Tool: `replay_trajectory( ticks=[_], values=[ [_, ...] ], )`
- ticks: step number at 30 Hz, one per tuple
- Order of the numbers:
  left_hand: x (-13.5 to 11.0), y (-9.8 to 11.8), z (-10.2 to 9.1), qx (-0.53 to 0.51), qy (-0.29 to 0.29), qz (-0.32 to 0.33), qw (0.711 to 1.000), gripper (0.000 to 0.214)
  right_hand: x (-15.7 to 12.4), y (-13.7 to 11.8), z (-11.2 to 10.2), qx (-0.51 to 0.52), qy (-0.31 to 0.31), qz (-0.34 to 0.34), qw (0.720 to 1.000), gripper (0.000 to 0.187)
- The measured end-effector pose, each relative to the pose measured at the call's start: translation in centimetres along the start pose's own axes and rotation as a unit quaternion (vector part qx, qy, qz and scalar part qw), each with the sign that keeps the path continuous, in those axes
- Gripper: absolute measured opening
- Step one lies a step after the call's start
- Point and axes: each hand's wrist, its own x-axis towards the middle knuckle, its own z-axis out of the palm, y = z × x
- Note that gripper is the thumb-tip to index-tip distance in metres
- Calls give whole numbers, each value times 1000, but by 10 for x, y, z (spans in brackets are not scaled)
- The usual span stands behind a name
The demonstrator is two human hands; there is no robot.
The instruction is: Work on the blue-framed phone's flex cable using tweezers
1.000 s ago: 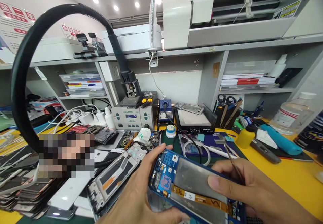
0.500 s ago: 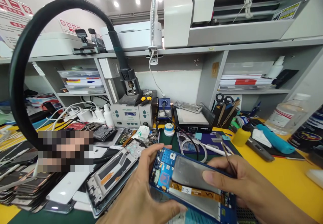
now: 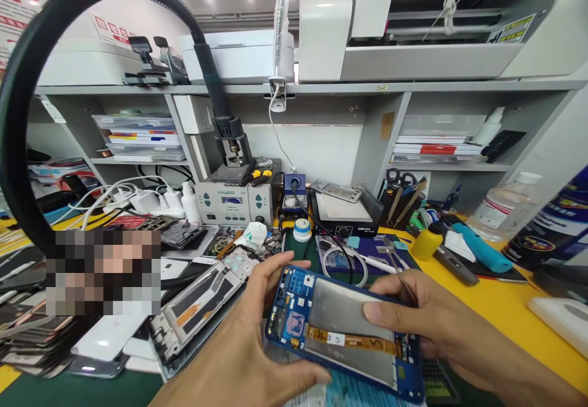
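Observation:
Both my hands grip an opened blue phone [image 3: 333, 297], its back off, low in the middle of the view. An orange flex cable [image 3: 365, 341] runs lengthwise over its large silver battery area, with part of the circuit board bare at the left end. My left hand [image 3: 260, 339] wraps the phone's left end, the thumb along the near edge. My right hand [image 3: 413, 312] holds the right end, thumb pressed on the silver surface. Slim metal tweezers [image 3: 402, 277] stick up from between the right hand's fingers. Its other fingertips are hidden behind the phone.
Left of my hands lie a disassembled phone frame [image 3: 197, 315] and a white phone back [image 3: 108, 333]. Behind stand a hot-air station [image 3: 236, 202], a solder tin [image 3: 302, 231] and a heating plate [image 3: 342, 208]. A yellow bottle [image 3: 426, 243] is at right.
The camera view has shifted, so the bench and shelves sit a little further left and higher. The phone is tipped slightly more toward me, still in both hands.

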Motion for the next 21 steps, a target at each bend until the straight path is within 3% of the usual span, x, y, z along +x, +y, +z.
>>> replay_trajectory(
  ticks=[4, 7, 9, 12, 14, 17, 21],
  values=[
    [0, -7, -16, 198, -98, 39, 975, 94, 6, -2, -10, -79, -12, 28, 996, 56],
    [-2, -12, -26, 268, -141, 62, 951, 80, 11, -4, -11, -107, -35, 34, 993, 49],
    [-3, -16, -28, 272, -131, 82, 950, 77, 13, -5, -9, -127, -55, 29, 990, 42],
    [-3, -19, -21, 220, -64, 113, 967, 80, 14, -6, -6, -160, -64, -9, 985, 35],
    [-2, -20, -14, 190, -34, 117, 974, 82, 15, -4, -7, -182, -31, -52, 981, 33],
    [0, -22, -6, 206, -37, 124, 970, 82, 15, 0, -11, -185, 59, -107, 975, 45],
    [-3, -30, -10, 268, -59, 148, 950, 82, 14, -3, -18, -80, 120, -186, 972, 63]
  ],
)
